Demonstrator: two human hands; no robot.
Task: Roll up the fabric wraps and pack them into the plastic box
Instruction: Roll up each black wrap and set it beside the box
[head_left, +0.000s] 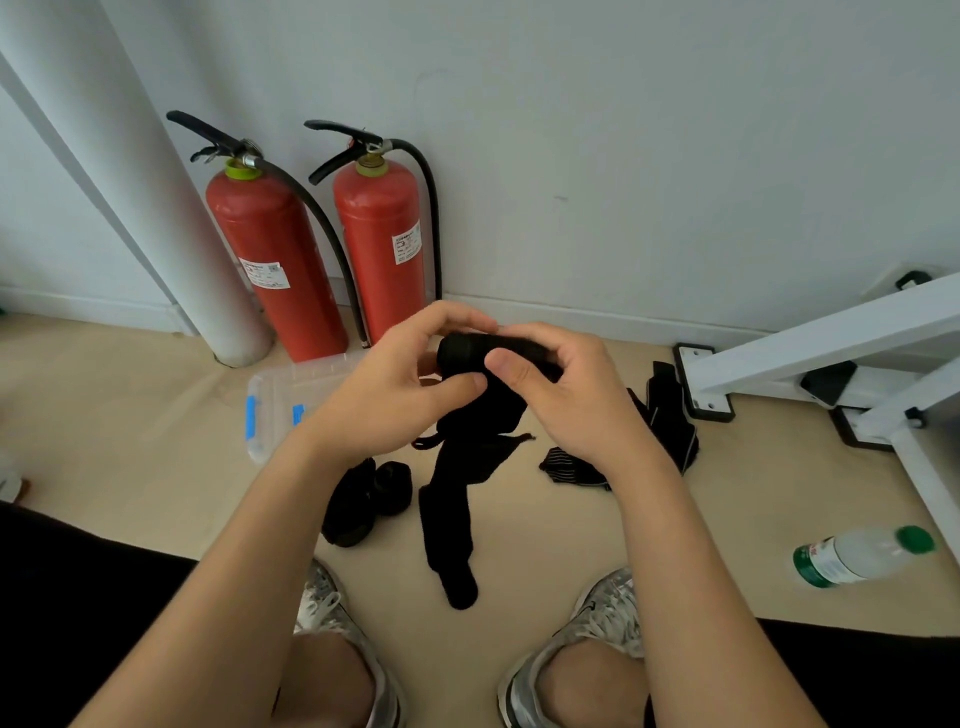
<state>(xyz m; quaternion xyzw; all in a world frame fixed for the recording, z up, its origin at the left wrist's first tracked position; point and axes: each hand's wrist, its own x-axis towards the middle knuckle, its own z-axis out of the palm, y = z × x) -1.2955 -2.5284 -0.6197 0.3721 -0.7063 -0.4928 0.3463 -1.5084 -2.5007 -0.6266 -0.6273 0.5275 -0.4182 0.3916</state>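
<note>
Beige floor meets a white wall where two red fire extinguishers stand at 11 o'clock. Both hands work at the centre. The left hand and right hand each curl around the rolled end of a black fabric wrap, thumbs pressed on its near side and fingers over the top. The roll's long axis runs 9 to 3 o'clock, and its loose tail hangs toward 6 o'clock, touching the floor between the shoes.

The clear plastic box lies on the floor at 9 o'clock of the roll, so the left hand is nearer. I cannot tell whether its lid is open.

Two finished rolls sit at 7 o'clock. Unrolled wraps lie at 4 o'clock.

The winding looks about half done.
</note>
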